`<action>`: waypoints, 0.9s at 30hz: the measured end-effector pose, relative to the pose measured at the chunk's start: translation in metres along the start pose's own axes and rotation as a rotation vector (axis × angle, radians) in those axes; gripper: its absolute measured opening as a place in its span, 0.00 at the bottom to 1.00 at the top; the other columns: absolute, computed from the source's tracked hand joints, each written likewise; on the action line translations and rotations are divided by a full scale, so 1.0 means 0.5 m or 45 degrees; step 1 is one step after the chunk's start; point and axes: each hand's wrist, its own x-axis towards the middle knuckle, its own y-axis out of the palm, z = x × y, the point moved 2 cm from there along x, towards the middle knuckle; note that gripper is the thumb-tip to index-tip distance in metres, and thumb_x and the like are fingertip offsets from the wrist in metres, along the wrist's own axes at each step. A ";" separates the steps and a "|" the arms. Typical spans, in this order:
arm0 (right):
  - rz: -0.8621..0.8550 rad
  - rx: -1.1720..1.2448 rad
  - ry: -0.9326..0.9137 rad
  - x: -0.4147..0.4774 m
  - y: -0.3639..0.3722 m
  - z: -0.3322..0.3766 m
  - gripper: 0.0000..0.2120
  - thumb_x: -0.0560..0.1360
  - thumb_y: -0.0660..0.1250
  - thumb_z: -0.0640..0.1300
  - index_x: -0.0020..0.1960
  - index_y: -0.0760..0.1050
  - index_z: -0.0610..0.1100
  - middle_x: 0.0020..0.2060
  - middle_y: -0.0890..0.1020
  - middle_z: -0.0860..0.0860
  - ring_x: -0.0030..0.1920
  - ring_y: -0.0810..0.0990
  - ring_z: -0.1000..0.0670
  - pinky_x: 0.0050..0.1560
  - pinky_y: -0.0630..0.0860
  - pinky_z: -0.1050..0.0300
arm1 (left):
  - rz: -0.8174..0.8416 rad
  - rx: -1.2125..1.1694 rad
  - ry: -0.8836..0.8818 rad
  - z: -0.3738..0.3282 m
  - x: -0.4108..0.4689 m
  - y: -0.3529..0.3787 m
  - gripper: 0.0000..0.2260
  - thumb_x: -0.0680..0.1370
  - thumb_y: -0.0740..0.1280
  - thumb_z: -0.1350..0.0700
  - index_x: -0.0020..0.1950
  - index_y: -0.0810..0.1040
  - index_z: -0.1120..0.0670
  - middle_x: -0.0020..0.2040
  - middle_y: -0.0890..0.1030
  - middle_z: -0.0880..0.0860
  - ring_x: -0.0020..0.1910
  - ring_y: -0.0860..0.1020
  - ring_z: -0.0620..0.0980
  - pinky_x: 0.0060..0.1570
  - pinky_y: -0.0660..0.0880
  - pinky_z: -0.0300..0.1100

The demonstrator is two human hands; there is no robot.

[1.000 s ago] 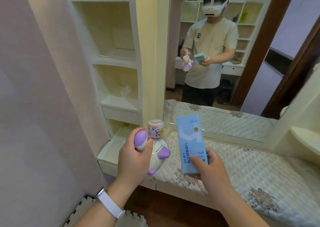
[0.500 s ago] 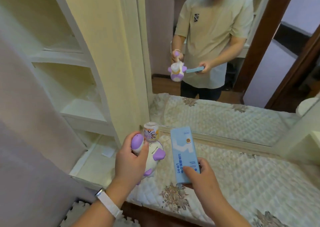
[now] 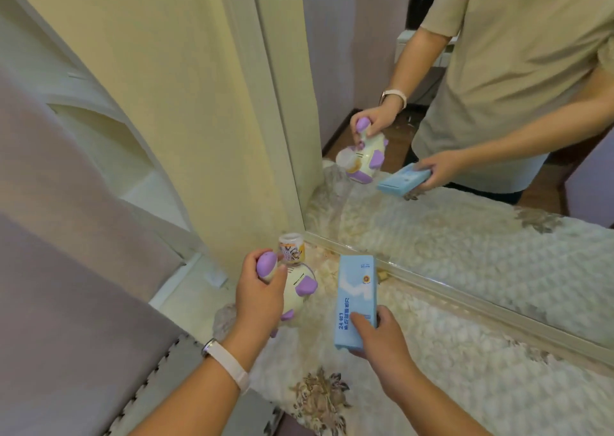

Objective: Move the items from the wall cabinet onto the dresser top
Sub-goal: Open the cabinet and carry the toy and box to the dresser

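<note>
My left hand (image 3: 257, 297) grips a cream and purple toy (image 3: 299, 286) by its purple knob, just above the left end of the dresser top (image 3: 465, 352). A small jar with an orange label (image 3: 292, 249) shows right behind the toy; what holds it up is hidden. My right hand (image 3: 377, 334) holds a long light-blue box (image 3: 356, 294) by its near end, over the quilted cloth that covers the dresser. The wall cabinet's cream shelves (image 3: 139, 169) lie to the left.
A mirror (image 3: 465, 136) stands along the back of the dresser and reflects a person, both hands and the two items. A mauve wall panel (image 3: 66, 269) fills the left. Grey foam floor mats (image 3: 186, 385) lie below the dresser's front edge.
The view has tilted down and closer to the dresser. Both hands have carried the toy and the blue box lower, out over the dresser's left end.
</note>
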 end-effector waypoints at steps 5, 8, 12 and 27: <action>0.001 -0.017 0.114 0.072 0.016 -0.035 0.08 0.78 0.66 0.42 0.56 0.71 0.44 0.50 0.80 0.47 0.47 0.82 0.49 0.34 0.79 0.58 | 0.017 -0.046 -0.165 0.054 0.062 0.039 0.09 0.77 0.68 0.55 0.50 0.71 0.42 0.52 0.80 0.52 0.24 0.78 0.64 0.20 0.73 0.50; -0.020 -0.030 0.188 0.117 0.026 -0.052 0.10 0.76 0.67 0.40 0.56 0.70 0.43 0.50 0.80 0.47 0.47 0.82 0.49 0.34 0.78 0.58 | 0.023 -0.063 -0.221 0.087 0.103 0.054 0.09 0.76 0.68 0.55 0.48 0.71 0.42 0.51 0.80 0.55 0.25 0.77 0.63 0.20 0.73 0.53; -0.075 -0.104 0.277 0.170 0.035 -0.067 0.10 0.75 0.69 0.39 0.53 0.71 0.43 0.50 0.81 0.45 0.46 0.82 0.48 0.36 0.80 0.55 | 0.036 -0.147 -0.306 0.129 0.160 0.073 0.09 0.76 0.69 0.55 0.47 0.71 0.43 0.48 0.81 0.55 0.23 0.76 0.63 0.20 0.72 0.57; -0.166 -0.584 0.304 0.276 0.058 -0.108 0.11 0.77 0.66 0.48 0.56 0.70 0.47 0.51 0.80 0.52 0.44 0.79 0.57 0.37 0.75 0.62 | 0.000 -0.565 -0.449 0.242 0.306 0.128 0.11 0.75 0.68 0.67 0.51 0.72 0.54 0.46 0.83 0.53 0.42 0.82 0.50 0.34 0.79 0.43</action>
